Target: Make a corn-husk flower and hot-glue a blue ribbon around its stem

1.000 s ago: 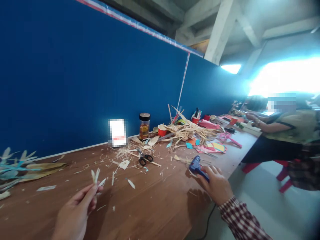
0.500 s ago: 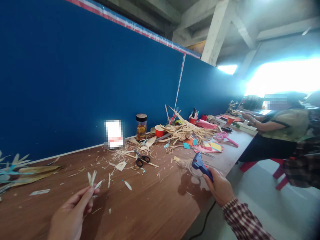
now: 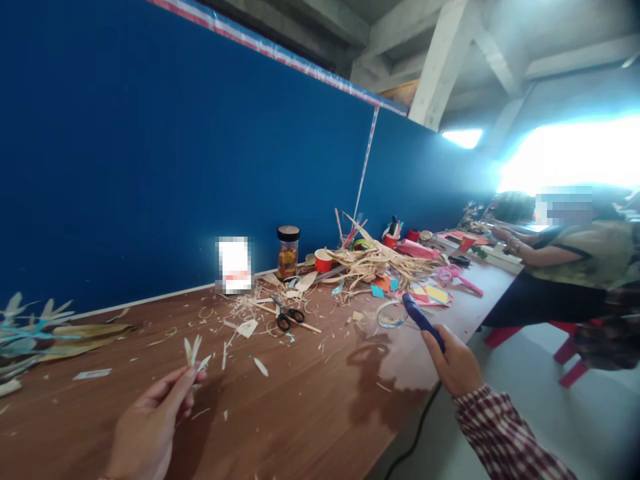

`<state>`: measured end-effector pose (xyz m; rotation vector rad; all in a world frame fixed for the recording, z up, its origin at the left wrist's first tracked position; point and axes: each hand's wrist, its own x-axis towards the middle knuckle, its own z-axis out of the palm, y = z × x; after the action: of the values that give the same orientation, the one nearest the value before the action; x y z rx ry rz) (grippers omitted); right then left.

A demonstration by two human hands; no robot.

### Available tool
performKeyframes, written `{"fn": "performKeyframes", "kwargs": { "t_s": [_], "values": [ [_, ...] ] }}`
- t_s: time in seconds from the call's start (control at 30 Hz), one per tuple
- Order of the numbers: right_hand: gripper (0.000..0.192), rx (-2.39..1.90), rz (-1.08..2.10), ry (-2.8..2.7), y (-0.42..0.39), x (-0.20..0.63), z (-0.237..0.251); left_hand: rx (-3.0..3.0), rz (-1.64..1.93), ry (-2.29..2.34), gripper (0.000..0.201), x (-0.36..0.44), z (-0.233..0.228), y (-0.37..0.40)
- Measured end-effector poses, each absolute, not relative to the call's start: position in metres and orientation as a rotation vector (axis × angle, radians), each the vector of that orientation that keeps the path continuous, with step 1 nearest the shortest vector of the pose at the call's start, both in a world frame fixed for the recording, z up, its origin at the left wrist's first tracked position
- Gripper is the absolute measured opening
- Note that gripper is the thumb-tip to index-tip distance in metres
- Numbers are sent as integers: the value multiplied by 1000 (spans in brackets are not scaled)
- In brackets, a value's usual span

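Note:
Pinched between the fingers of my left hand [image 3: 156, 417] is a small pale flower [image 3: 193, 350] with a few pointed petals standing up. My right hand [image 3: 455, 360] is wrapped round the handle of a blue glue gun [image 3: 423, 321], held over the table's right edge with its nozzle end hard to make out. A black cord [image 3: 417, 427] hangs below that hand. On the tabletop between my hands lie a loose pale petal [image 3: 261, 367] and black-handled scissors [image 3: 289, 315].
Behind the scissors stand a dark-lidded jar [image 3: 288, 257] and a red paper cup [image 3: 323, 261]. Dried husk strips [image 3: 380, 263] lie heaped beside them, near pink scissors [image 3: 463, 280]. A blue partition [image 3: 200, 147] borders the table [image 3: 280, 427]. Another person [image 3: 565, 260] sits at right.
My right hand has turned the glue gun, so its body shows at a different angle. The view has shifted slightly left; my left hand keeps its hold on the flower.

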<state>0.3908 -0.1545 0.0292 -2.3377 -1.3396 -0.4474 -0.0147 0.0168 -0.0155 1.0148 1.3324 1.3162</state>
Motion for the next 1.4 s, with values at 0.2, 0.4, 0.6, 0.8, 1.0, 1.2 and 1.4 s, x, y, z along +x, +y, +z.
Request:
{"fn": "performKeyframes", "kwargs": {
  "t_s": [0.2, 0.4, 0.6, 0.8, 1.0, 1.2, 1.4],
  "values": [
    [28, -2337, -570, -1349, -151, 390, 40, 940, 1237, 1235, 34, -18, -17, 18],
    [33, -2257, -671, -1386, -151, 397, 49, 926, 1256, 1244, 36, -15, -16, 16],
    [36, -2112, -655, -1420, -147, 401, 52, 917, 1259, 1252, 40, -16, -20, 17],
    [43, -2089, -590, -1117, -141, 392, 64, 940, 1245, 1264, 40, -17, -20, 18],
    [40, -2064, -515, -1023, -137, 382, 61, 953, 1255, 1256, 39, -19, -24, 19],
    [38, -1840, -606, -1118, -131, 369, 62, 943, 1236, 1269, 41, -17, -21, 19],
    [26, -2191, -297, -1356, -122, 382, 48, 972, 1218, 1270, 40, -17, -21, 19]
  ]
}}
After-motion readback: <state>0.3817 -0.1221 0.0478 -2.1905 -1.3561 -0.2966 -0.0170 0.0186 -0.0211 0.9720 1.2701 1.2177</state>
